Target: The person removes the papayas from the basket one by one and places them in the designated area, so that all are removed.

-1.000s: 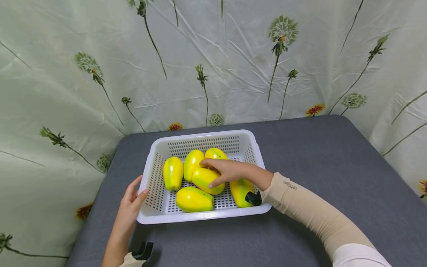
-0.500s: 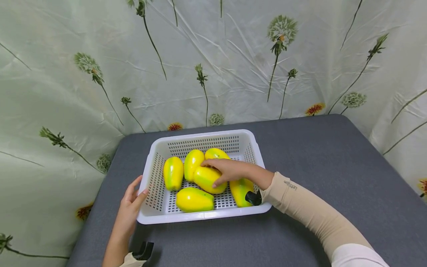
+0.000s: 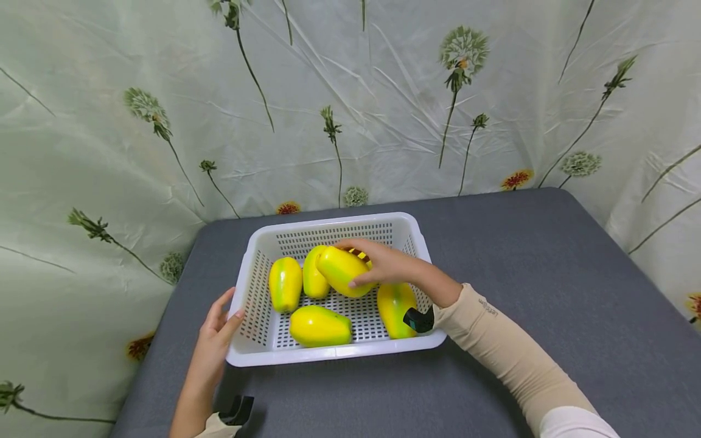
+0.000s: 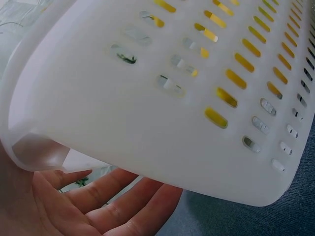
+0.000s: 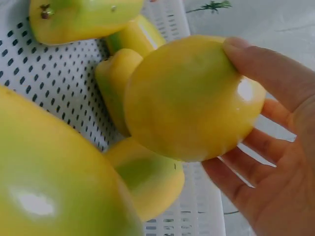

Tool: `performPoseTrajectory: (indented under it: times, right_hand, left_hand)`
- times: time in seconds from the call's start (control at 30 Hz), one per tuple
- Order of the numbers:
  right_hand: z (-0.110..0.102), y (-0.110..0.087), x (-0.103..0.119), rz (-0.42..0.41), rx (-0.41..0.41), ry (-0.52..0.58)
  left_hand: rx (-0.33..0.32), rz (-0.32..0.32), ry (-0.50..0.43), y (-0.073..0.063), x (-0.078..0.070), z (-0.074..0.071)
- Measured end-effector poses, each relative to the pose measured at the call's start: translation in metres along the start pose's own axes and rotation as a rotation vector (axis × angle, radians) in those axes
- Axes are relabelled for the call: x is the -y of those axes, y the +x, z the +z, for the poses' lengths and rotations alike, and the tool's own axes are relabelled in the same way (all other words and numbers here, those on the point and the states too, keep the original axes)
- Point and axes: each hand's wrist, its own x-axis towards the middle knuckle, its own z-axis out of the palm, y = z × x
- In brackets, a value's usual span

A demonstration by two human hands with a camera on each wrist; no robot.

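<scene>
A white slotted plastic basket [image 3: 339, 352] holds several yellow-green papayas. My right hand [image 3: 386, 263] grips one papaya [image 3: 341, 272] between thumb and fingers, raised above the basket floor. In the right wrist view the thumb lies on top of this papaya [image 5: 192, 98] and the fingers reach round its far side. Another papaya [image 5: 147, 179] shows below it there, mostly hidden by the hand in the head view. My left hand [image 3: 215, 331] holds the basket's left rim, thumb over the edge. The left wrist view shows its fingers [image 4: 147, 201] outside the basket wall [image 4: 123, 118].
Beside the held papaya lie a left papaya [image 3: 285, 285], an upright-lying papaya [image 3: 314, 278], a front papaya [image 3: 320, 326] and a right papaya [image 3: 395, 311]. The basket stands on a grey cloth-covered table [image 3: 520, 274]. A flower-printed curtain [image 3: 383, 109] hangs behind.
My right hand has lifted the middle papaya up and slightly toward the back of the basket, tilting it. The left hand stays at the rim.
</scene>
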Motion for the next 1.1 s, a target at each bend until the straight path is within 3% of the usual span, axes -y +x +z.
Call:
performPoseTrajectory:
  times: [0.2,0.83,1.1]
  right_hand:
    - [-0.010,-0.004,0.002,-0.067,-0.090,-0.017]
    - [-0.053,-0.038,0.001,-0.121,-0.347,-0.013]
    - [-0.072,-0.064,-0.012,-0.037,-0.454,-0.019]
  left_hand:
    - [0.008,-0.002,-0.001,0.000,0.000,0.001]
    - [0.004,-0.033,0.011,0.001,0.002,0.000]
    - [-0.002,-0.019,0.007,0.000,0.002,0.000]
